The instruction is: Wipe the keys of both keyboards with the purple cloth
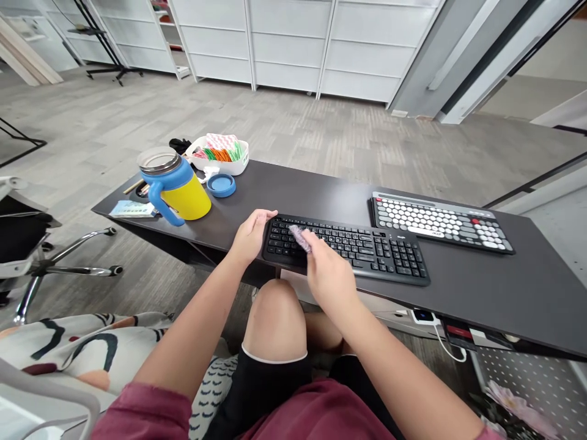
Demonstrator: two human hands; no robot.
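Well, from my end of the link I have the right hand (332, 275) closed around one crumpled, greyish-purple cloth (299, 238), its free end over the left-hand keys of the black keyboard (362, 245). My left hand (251, 235) is at that keyboard's left end, fingertips by the far corner; I cannot tell whether it grips or only rests there.

I judge this to be a wipe, so I would keep the left hand bracing that end, press lightly and work along one row at a time, with the cloth bunched small enough to reach between keycaps. The near edge lies right along the table's edge, so pulling hard toward the lap could drag the board off.

Counting outward: two hands, one cloth, and two keyboards, the other being the grey-and-white keyboard (440, 221) to the right on the dark table (293, 186). To the left I count one blue-and-yellow mug (188, 195), one blue lid (221, 185) and one white basket (237, 166); its coloured contents overlap too much to number.
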